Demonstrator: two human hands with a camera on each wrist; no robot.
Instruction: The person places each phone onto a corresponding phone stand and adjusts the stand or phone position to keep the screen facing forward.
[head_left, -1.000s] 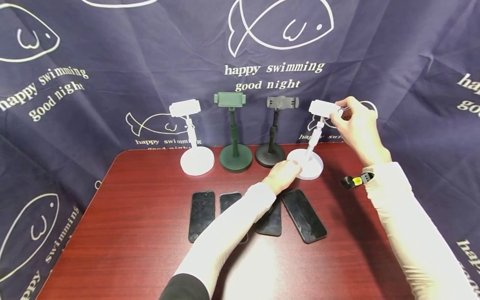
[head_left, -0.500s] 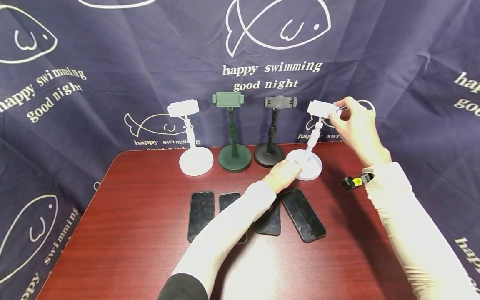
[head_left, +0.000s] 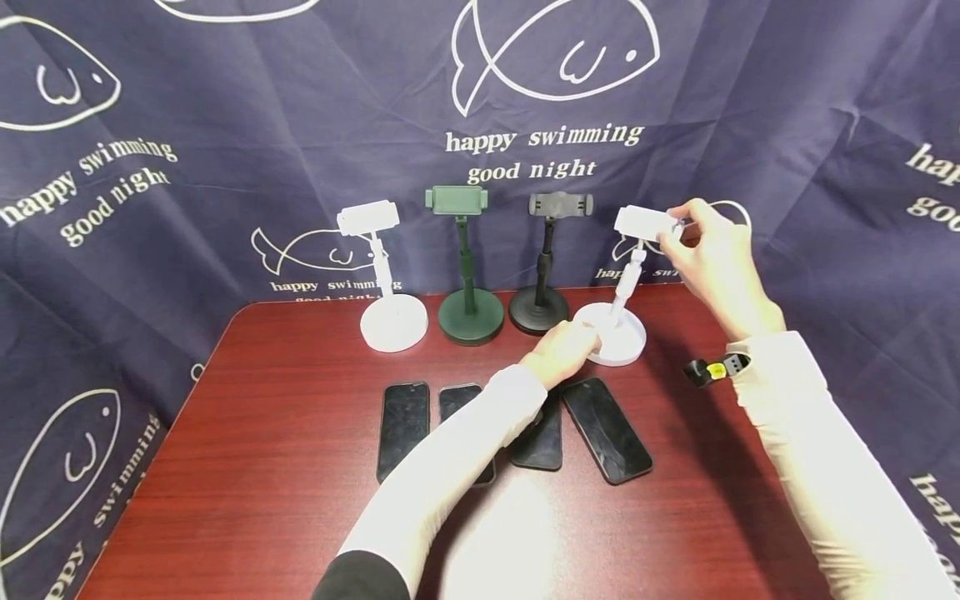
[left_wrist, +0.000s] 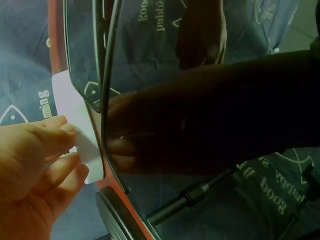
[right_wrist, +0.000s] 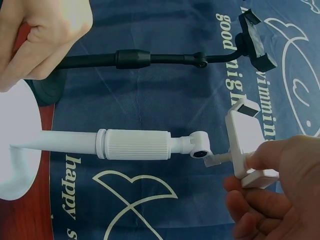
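A white phone stand (head_left: 627,283) with a round base stands at the right end of a row, its stem leaning right. My left hand (head_left: 562,350) holds the near left edge of its base, the fingertips pinching the white rim (left_wrist: 90,145) in the left wrist view. Up at the top, my right hand (head_left: 716,258) pinches the right end of the white phone clamp (head_left: 643,223). In the right wrist view the thumb lies on the clamp's front (right_wrist: 245,135) and the fingers are curled behind it.
Left of it stand a black stand (head_left: 546,267), a green stand (head_left: 468,267) and another white stand (head_left: 383,267). Several dark phones (head_left: 607,429) lie in front on the red-brown table (head_left: 262,467), some partly under my left arm. A blue printed cloth (head_left: 360,108) hangs behind.
The right-hand white stand has shifted very slightly towards me, with both hands keeping their hold on it. The other stands and the phones stay put.
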